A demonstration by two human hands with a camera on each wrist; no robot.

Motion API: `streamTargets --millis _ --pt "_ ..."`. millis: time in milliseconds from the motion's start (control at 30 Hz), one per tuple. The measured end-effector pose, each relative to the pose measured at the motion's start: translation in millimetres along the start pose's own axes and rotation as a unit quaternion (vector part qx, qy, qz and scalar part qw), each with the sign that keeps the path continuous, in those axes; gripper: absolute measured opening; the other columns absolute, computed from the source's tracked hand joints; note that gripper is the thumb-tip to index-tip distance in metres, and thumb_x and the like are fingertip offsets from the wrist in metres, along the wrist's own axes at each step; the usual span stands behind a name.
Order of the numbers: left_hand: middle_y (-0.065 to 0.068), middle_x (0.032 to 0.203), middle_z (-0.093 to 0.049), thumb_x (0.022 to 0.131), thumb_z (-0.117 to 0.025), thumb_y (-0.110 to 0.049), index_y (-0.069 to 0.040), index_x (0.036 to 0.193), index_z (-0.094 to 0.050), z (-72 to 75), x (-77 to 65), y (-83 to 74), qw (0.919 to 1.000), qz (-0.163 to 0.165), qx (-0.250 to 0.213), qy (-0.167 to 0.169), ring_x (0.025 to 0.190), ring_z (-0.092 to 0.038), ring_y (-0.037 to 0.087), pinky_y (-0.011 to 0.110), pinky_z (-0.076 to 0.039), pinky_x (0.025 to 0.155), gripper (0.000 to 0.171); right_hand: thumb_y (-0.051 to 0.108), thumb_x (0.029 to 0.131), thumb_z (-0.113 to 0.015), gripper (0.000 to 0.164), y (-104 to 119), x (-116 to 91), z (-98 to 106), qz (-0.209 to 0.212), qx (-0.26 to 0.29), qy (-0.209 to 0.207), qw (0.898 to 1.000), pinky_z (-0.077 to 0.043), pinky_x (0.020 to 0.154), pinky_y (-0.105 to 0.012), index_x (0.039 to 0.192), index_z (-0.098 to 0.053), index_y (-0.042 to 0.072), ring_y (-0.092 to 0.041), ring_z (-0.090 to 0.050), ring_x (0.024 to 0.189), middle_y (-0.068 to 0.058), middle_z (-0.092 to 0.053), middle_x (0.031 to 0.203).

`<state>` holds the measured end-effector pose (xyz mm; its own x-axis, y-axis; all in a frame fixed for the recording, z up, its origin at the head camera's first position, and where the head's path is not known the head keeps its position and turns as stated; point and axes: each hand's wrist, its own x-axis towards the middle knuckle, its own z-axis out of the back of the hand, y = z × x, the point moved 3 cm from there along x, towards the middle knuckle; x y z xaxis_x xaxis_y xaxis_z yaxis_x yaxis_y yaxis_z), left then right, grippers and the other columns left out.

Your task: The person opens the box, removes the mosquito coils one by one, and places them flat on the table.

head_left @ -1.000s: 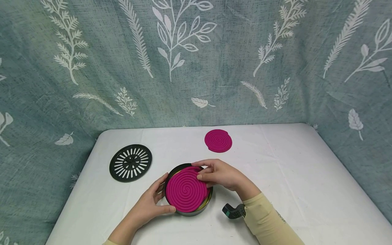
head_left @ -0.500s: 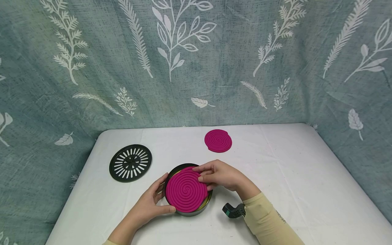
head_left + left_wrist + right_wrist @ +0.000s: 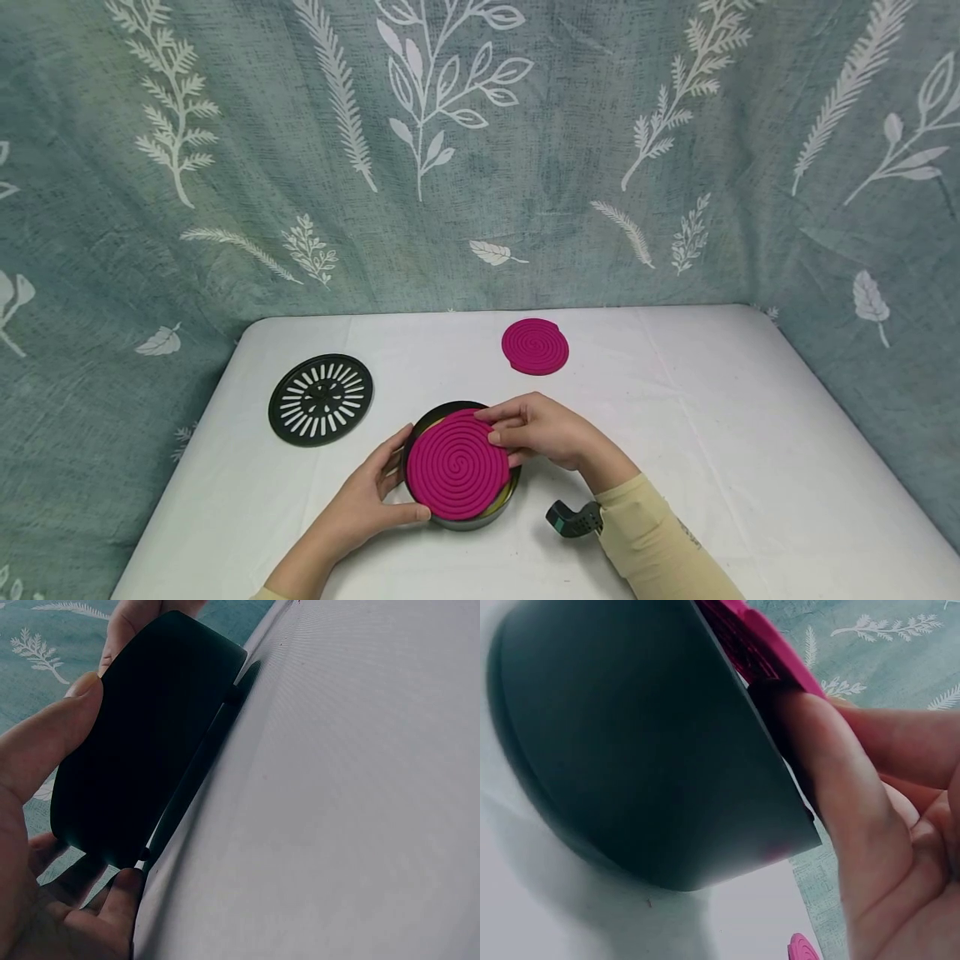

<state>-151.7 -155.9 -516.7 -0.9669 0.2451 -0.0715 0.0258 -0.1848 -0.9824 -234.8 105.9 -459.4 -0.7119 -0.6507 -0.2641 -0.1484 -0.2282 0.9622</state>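
In the head view, a pink mosquito coil point(image 3: 453, 467) lies over a round dark tin point(image 3: 463, 525), covering most of its opening. A yellowish inside shows along the tin's right edge. My left hand point(image 3: 366, 497) grips the tin from the left, thumb at the near rim and fingers around the far side. The left wrist view has the tin's dark wall point(image 3: 150, 735) between thumb and fingers. With my right hand point(image 3: 546, 429) I pinch the coil's right edge. In the right wrist view, that pink edge point(image 3: 791, 656) stands slightly above the rim, with a fingertip beneath it.
A black slotted lid point(image 3: 322, 399) lies on the white tablecloth point(image 3: 697, 433) to the left. Farther back rests a second pink coil point(image 3: 535, 347). A black wrist device point(image 3: 573, 518) juts from the right sleeve point(image 3: 660, 533). A green leaf-print curtain point(image 3: 480, 167) hangs behind the table.
My right index finger has drawn back slightly from the tin's far rim onto the coil's edge. The left hand and the tin hold still.
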Motion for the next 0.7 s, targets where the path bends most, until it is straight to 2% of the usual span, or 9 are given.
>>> streamTargets --millis 433,700 --pt "0.001 0.155 -0.036 0.061 -0.096 -0.020 -0.026 0.155 -0.031 -0.3 -0.4 -1.1 1.0000 0.004 -0.003 -0.001 0.140 -0.038 0.021 0.021 -0.036 0.112 0.114 0.007 0.095 -0.066 0.043 -4.6 -1.8 5.0 -0.005 0.027 -0.032 0.999 -0.064 0.066 -0.030 0.137 -0.058 0.003 -0.017 -0.070 0.079 -0.014 -0.071 0.108" --pt "0.001 0.155 -0.036 0.061 -0.096 -0.021 -0.025 0.155 -0.031 -0.5 0.0 -1.3 1.0000 0.001 0.000 -0.002 0.139 -0.038 0.021 0.021 -0.037 0.112 0.114 0.004 0.096 -0.064 0.044 -4.5 -4.1 8.0 0.017 0.045 -0.044 0.998 -0.064 0.073 -0.036 0.139 -0.055 0.001 -0.018 -0.070 0.085 -0.016 -0.070 0.110"
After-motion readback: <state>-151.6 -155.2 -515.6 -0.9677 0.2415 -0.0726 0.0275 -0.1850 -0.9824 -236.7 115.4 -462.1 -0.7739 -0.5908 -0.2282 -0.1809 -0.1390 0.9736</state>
